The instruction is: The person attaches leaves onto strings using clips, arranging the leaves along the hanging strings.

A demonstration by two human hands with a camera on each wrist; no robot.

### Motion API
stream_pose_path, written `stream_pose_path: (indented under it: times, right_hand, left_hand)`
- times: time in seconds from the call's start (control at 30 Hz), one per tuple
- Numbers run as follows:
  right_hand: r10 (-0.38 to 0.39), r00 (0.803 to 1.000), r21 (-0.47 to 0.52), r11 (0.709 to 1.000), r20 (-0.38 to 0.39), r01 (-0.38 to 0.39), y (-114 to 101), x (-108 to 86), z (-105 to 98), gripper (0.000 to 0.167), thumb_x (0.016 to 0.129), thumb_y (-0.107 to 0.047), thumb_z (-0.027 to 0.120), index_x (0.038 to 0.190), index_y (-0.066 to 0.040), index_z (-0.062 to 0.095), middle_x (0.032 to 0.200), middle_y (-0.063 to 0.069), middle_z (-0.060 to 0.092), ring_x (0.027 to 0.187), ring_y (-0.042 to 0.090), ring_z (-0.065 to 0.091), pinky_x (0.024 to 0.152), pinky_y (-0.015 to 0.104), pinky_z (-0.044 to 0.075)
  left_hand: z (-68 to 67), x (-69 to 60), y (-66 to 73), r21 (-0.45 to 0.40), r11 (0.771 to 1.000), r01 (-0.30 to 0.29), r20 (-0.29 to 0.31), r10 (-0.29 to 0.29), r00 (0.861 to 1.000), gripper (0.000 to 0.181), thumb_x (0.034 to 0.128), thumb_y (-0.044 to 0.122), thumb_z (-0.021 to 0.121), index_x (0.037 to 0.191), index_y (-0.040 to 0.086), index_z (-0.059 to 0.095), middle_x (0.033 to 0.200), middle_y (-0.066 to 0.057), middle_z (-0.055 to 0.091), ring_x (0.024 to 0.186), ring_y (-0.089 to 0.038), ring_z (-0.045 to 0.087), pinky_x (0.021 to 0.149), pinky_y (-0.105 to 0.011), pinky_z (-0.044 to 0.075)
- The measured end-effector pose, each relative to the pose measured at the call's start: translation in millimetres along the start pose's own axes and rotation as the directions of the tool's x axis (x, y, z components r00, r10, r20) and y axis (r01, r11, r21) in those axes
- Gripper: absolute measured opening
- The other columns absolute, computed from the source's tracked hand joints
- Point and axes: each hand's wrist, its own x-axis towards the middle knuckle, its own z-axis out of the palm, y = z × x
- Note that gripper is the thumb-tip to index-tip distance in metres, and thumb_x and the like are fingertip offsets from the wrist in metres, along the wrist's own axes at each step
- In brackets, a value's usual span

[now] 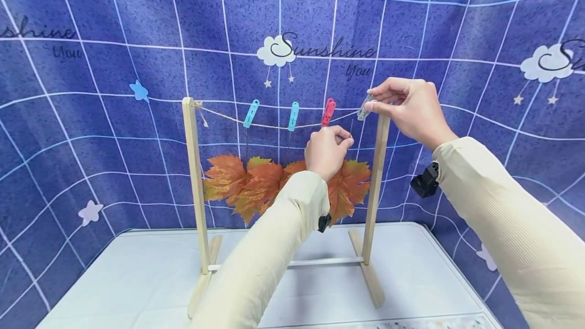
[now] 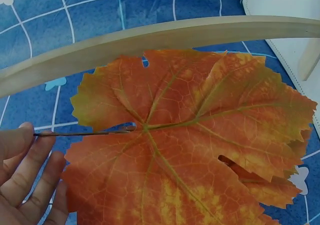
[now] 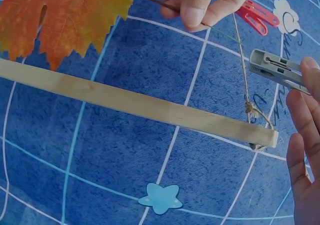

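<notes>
My left hand (image 1: 326, 151) pinches the thin stem (image 2: 85, 133) of an orange-and-yellow artificial maple leaf (image 2: 200, 135) between thumb and fingers, below the string. The stem's tip rises toward the string (image 3: 243, 72). My right hand (image 1: 418, 108) holds a grey clothespin (image 3: 275, 67) by its handle end, close to the string near the right post. In the right wrist view its front end is beside the string; whether they touch I cannot tell. Two blue clothespins (image 1: 251, 113) and a red clothespin (image 1: 328, 112) are clipped on the string, with more leaves (image 1: 228, 176) hanging below them.
The string is tied between two wooden posts (image 1: 195, 182) of a stand. Its feet (image 1: 372, 283) rest on a white table (image 1: 146, 268), joined by a white bar (image 1: 326, 262). Behind hangs a blue gridded curtain (image 1: 114, 141) with clouds and stars.
</notes>
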Motion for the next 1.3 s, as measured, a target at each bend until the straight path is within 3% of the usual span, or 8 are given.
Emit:
stream_pose_path:
  times: [0.33, 0.63, 0.9, 1.07, 1.2, 1.3]
  right_hand:
    - [-0.021, 0.999, -0.017, 1.0, 0.033, 0.021, -3, 13.6, 6, 0.018, 0.088, -0.017, 0.082, 0.101, -0.007, 0.079, 0.095, 0.012, 0.077, 0.069, -0.006, 0.063, 0.065, 0.012, 0.048]
    - [-0.009, 0.998, -0.066, 0.998, 0.059, 0.013, -3, 19.0, 10, 0.017, 0.088, -0.018, 0.082, 0.102, -0.008, 0.079, 0.094, 0.011, 0.077, 0.069, -0.004, 0.062, 0.066, 0.014, 0.046]
    - [-0.013, 0.996, -0.084, 0.996, 0.086, 0.02, -4, 22.5, 11, 0.018, 0.087, -0.017, 0.084, 0.101, -0.007, 0.08, 0.092, 0.01, 0.077, 0.069, -0.002, 0.064, 0.066, 0.015, 0.046]
    - [-0.001, 0.993, -0.086, 0.996, 0.119, 0.011, -4, 23.3, 11, 0.018, 0.088, -0.018, 0.082, 0.102, -0.007, 0.079, 0.093, 0.01, 0.077, 0.076, 0.011, 0.07, 0.069, 0.018, 0.047]
    - [0.021, 0.988, -0.098, 0.995, 0.151, -0.006, -7, 23.7, 9, 0.025, 0.09, -0.022, 0.08, 0.108, -0.006, 0.077, 0.099, 0.013, 0.076, 0.087, 0.026, 0.07, 0.076, 0.028, 0.049]
    - [0.045, 0.983, -0.119, 0.993, 0.18, -0.023, -8, 23.8, 8, 0.031, 0.092, -0.025, 0.078, 0.115, -0.004, 0.075, 0.103, 0.015, 0.074, 0.088, 0.028, 0.067, 0.078, 0.034, 0.048]
  left_hand:
    - [2.1, 5.7, 5.4, 0.009, 0.999, 0.038, -0.027, -0.038, 0.999, 0.014, 0.0972, 0.029, 0.072, 0.102, 0.017, 0.079, 0.087, 0.002, 0.075, 0.079, -0.018, 0.068, 0.073, -0.038, 0.054]
    - [7.7, 8.4, 10.3, 0.07, 0.994, 0.083, -0.048, -0.079, 0.996, 0.014, 0.0965, 0.032, 0.072, 0.102, 0.021, 0.079, 0.095, 0.003, 0.077, 0.089, -0.021, 0.072, 0.077, -0.039, 0.055]
    - [10.9, 10.3, 8.2, 0.068, 0.994, 0.088, -0.072, -0.083, 0.994, 0.012, 0.0966, 0.032, 0.072, 0.099, 0.023, 0.079, 0.09, 0.006, 0.076, 0.087, -0.02, 0.071, 0.078, -0.04, 0.055]
    - [11.4, 10.6, 7.5, 0.051, 0.995, 0.086, -0.073, -0.082, 0.994, 0.011, 0.0969, 0.029, 0.072, 0.099, 0.022, 0.079, 0.088, 0.007, 0.075, 0.084, -0.019, 0.07, 0.077, -0.04, 0.055]
    - [11.0, 10.4, 8.1, 0.055, 0.995, 0.083, -0.075, -0.078, 0.994, 0.011, 0.097, 0.03, 0.071, 0.099, 0.022, 0.079, 0.088, 0.007, 0.075, 0.085, -0.019, 0.071, 0.077, -0.04, 0.055]
    - [10.5, 10.1, 8.3, 0.065, 0.994, 0.086, -0.07, -0.082, 0.994, 0.012, 0.0972, 0.03, 0.071, 0.1, 0.022, 0.079, 0.09, 0.006, 0.076, 0.087, -0.02, 0.071, 0.078, -0.04, 0.055]
